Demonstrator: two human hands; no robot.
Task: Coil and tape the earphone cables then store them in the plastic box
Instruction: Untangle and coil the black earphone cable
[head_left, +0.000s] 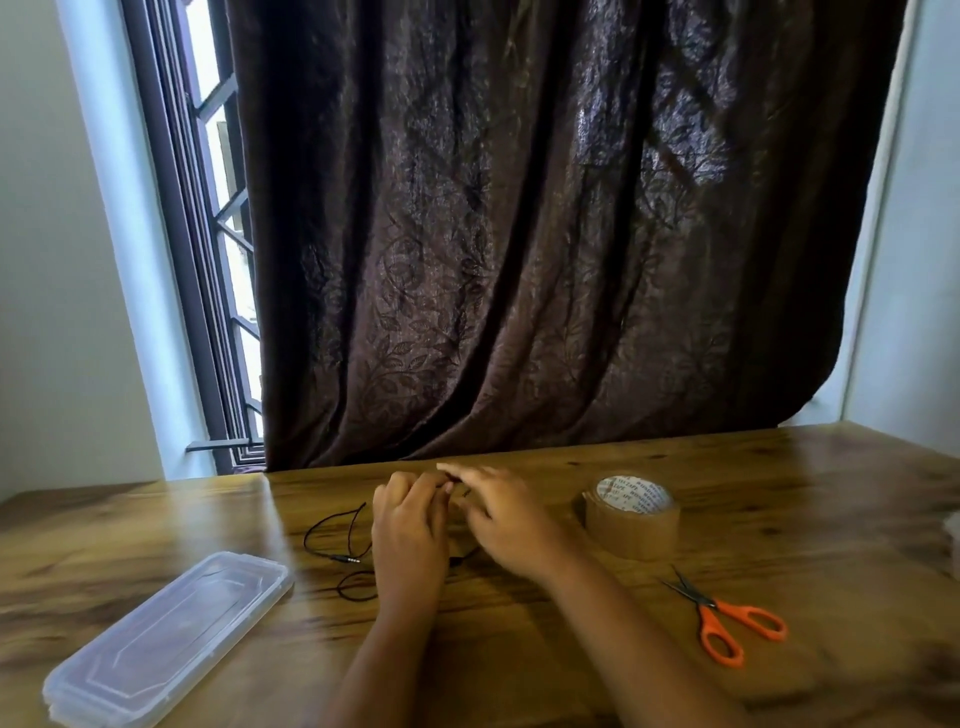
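Observation:
A thin black earphone cable (332, 535) lies in loose loops on the wooden table (519, 649), its metal jack pointing right toward my left wrist. My left hand (410, 535) and my right hand (498, 519) meet above the table's middle, fingers curled together around part of the cable, which runs between them and is mostly hidden there. A clear plastic box (166, 644) with its lid shut lies at the front left. A roll of brown packing tape (634, 519) stands to the right of my right hand.
Orange-handled scissors (727, 623) lie at the front right, blades pointing to the back left. A dark brown curtain (545, 234) hangs right behind the table's far edge. A window frame (208, 260) shows at the back left.

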